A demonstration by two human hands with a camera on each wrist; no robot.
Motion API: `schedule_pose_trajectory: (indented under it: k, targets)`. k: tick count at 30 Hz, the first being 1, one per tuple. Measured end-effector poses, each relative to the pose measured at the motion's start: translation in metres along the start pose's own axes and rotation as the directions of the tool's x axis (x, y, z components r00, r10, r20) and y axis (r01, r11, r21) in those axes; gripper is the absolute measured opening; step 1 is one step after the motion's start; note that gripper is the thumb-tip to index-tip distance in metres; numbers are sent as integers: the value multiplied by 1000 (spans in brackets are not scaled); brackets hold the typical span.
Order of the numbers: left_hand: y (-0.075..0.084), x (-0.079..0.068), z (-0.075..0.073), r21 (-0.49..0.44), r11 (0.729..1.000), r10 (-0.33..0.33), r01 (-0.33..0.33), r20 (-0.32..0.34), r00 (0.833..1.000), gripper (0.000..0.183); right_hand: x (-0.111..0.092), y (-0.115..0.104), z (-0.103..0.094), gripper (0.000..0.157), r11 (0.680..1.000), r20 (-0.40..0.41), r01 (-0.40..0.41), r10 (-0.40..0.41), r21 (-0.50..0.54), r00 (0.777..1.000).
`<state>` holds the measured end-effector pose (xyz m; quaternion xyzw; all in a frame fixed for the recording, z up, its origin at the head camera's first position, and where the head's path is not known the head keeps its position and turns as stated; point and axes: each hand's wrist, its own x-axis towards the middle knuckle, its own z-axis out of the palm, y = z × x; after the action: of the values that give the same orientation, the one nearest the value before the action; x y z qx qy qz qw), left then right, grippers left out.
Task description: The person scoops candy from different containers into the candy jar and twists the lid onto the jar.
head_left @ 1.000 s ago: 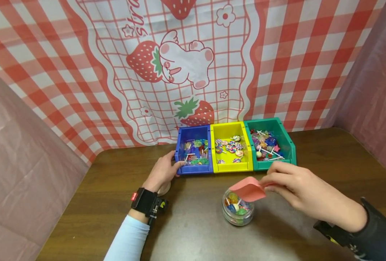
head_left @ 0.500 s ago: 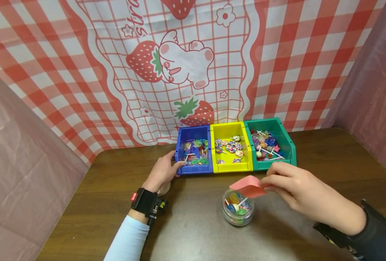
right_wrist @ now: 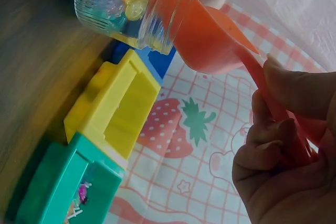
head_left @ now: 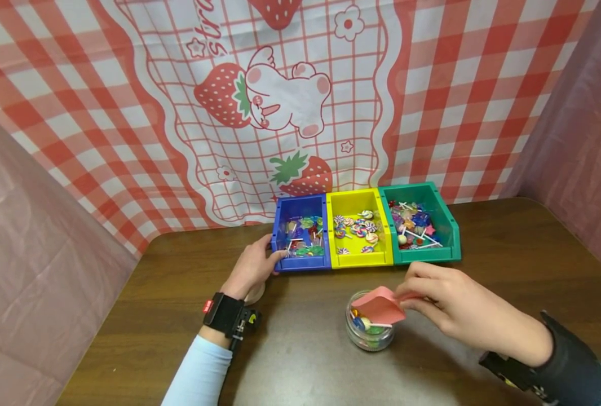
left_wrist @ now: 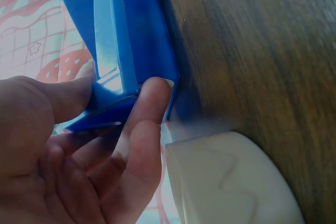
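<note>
My right hand (head_left: 450, 301) grips the thin handle of a pink scoop (head_left: 380, 305). The scoop's bowl tilts down into the mouth of a round glass jar (head_left: 369, 342). Inside the jar are colourful candy-like charms, and a small white-stick lollipop (head_left: 376, 324) lies across the opening. In the right wrist view, the bowl (right_wrist: 210, 40) overlaps the jar's rim. Over at the blue bin (head_left: 305, 263), my left hand (head_left: 252, 268) holds the front left corner, thumb on the lip. The left wrist view has fingers (left_wrist: 152, 100) against the bin's side.
Joined to the blue bin's right are a yellow bin (head_left: 361, 260) with swirl lollipop charms and a green bin (head_left: 450, 239) with mixed charms. A pale round-edged thing (left_wrist: 231, 182) lies by my left wrist. A checked strawberry cloth (head_left: 447, 113) hangs behind the wooden table (head_left: 300, 361).
My right hand has moved slightly left and down, bringing the scoop's bowl lower into the jar's mouth. The white-stick lollipop has tipped to lie flatter. My left hand stays on the blue bin.
</note>
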<state>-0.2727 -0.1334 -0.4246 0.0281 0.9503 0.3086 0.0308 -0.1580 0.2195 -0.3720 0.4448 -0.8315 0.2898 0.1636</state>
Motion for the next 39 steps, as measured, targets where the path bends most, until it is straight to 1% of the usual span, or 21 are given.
schedule_pose_trajectory:
  k: [3, 5, 7, 12, 15, 17, 20, 22, 24, 27, 30, 32, 34, 37, 39]
  targets:
    - [0, 0, 0, -6, 1000, -2, 2, 4, 1000, 54, 0, -1, 1, 31, 1000, -11, 20, -20, 6, 1000]
    - [0, 0, 0, -6, 1000, -2, 2, 5, 1000, 53, 0, -1, 3, 32, 1000, -15, 18, -18, 16, 1000]
    - [0, 0, 0, -3, 1000, -3, 3, 3, 1000, 53, 0, -1, 4, 32, 999, -14, -7, 7, 32, 1000]
    - [-1, -1, 1, -1, 1000, -2, 2, -3, 1000, 53, 0, 2, 6, 27, 990, -31, -105, 108, 93, 994]
    - [-2, -1, 2, -8, 1000, -3, 3, -3, 1000, 53, 0, 3, 7, 27, 988, -46, -119, 124, 103, 991]
    - [-2, -1, 2, -11, 1000, -4, 4, -2, 1000, 54, 0, 2, 6, 29, 991, -45, -104, 108, 83, 993]
    - [-2, 0, 1, -13, 1000, 1, -1, -1, 1000, 54, 0, -2, 6, 33, 999, -39, -24, 25, 26, 999]
    - [-2, 0, 1, -14, 1000, 0, 0, -1, 1000, 53, 1, -6, 8, 34, 999, -40, 38, -38, -10, 998]
    - [-1, -1, 1, -13, 1000, 1, -1, -1, 1000, 53, 2, -9, 9, 35, 996, -43, 79, -81, -34, 996]
    - [-1, -1, 0, -11, 1000, -1, 1, -3, 1000, 53, 5, -13, 10, 37, 994, -48, 89, -92, -62, 995]
    - [-2, -2, 0, -5, 1000, 7, -7, -7, 1000, 54, 8, -17, 10, 32, 996, -21, 46, -48, -75, 999]
    - [-2, -2, 0, -8, 1000, 8, -8, -12, 1000, 55, 10, -19, 8, 27, 997, 20, -3, 5, -71, 1000]
    - [-2, -2, 0, -6, 1000, 13, -13, -16, 1000, 55, 12, -21, 7, 21, 997, 65, -59, 63, -58, 996]
    - [-2, -1, 0, -6, 1000, 6, -6, -15, 1000, 56, 16, -19, 5, 15, 986, 132, -164, 166, -25, 977]
    - [-1, 0, 1, -5, 1000, 0, 0, -9, 1000, 55, 17, -17, 4, 10, 973, 162, -233, 230, 0, 960]
